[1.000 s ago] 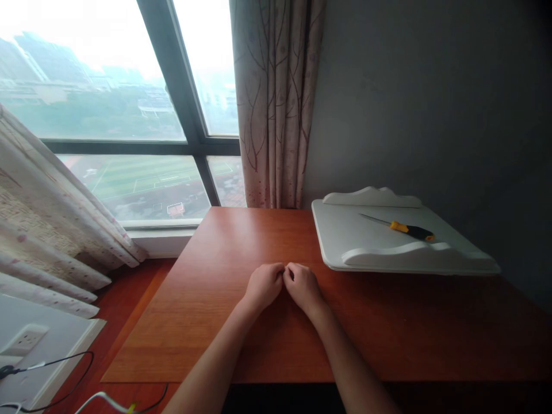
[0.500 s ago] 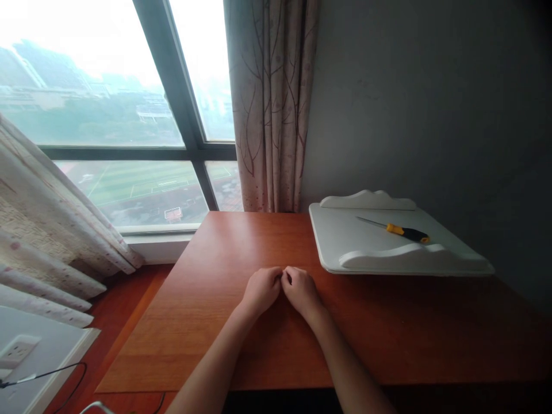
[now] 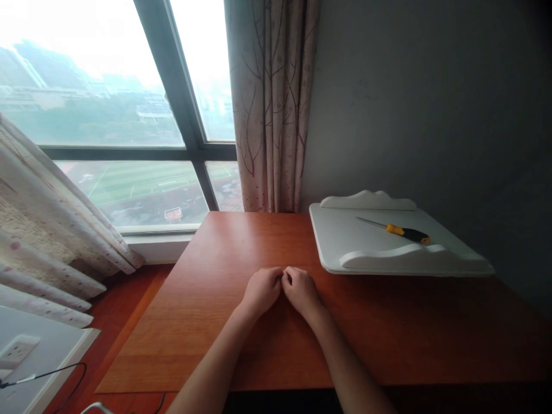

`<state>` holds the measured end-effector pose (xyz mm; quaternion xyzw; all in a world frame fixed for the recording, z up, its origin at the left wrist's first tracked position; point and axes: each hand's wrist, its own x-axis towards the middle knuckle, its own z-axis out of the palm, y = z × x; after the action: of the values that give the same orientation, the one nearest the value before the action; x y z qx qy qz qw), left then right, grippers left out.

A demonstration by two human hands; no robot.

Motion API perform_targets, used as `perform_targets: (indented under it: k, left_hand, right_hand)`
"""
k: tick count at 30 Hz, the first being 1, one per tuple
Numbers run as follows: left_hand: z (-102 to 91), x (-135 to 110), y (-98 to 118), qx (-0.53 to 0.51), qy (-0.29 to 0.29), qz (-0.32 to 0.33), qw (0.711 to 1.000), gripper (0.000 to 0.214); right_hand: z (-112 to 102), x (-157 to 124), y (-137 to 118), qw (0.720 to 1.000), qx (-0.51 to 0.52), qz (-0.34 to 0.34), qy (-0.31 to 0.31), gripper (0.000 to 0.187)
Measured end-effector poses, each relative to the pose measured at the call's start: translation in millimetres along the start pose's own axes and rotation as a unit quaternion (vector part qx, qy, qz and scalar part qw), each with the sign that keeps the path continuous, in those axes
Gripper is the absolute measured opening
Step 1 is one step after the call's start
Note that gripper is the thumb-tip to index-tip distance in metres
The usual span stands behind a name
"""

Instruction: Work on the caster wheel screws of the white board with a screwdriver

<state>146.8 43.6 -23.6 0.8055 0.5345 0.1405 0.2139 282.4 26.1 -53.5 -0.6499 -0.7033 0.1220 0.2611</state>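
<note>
My left hand [image 3: 263, 289] rests on the brown wooden table [image 3: 185, 322], its fingers curled into a loose fist. Against it lies my right hand [image 3: 299, 289], also closed, with a small dark gap between thumb and finger. The two meet at the thumbs and front knuckles, and no object shows in either. To the right, apart from both hands, a screwdriver [image 3: 403, 232] with a yellow and black handle lies on a white tray-like board [image 3: 345, 230]. Its metal shaft points left.
The board has wavy raised edges front and back and stands by the grey wall [image 3: 409, 115]. Beyond the table are a window [image 3: 107, 115] and patterned curtains [image 3: 271, 115]. At lower left, a black cable [image 3: 56, 371] hangs near a wall socket [image 3: 19, 351].
</note>
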Motion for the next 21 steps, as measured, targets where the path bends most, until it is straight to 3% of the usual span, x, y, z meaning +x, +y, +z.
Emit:
perform_targets:
  k: [21]
  left_hand:
    - [1.0,-1.3,-0.9,0.012,0.001,0.003,1.000,0.026]
  right_hand:
    - [-0.6,0.2,0.3,1.000,-0.004,0.003,-0.008,0.027]
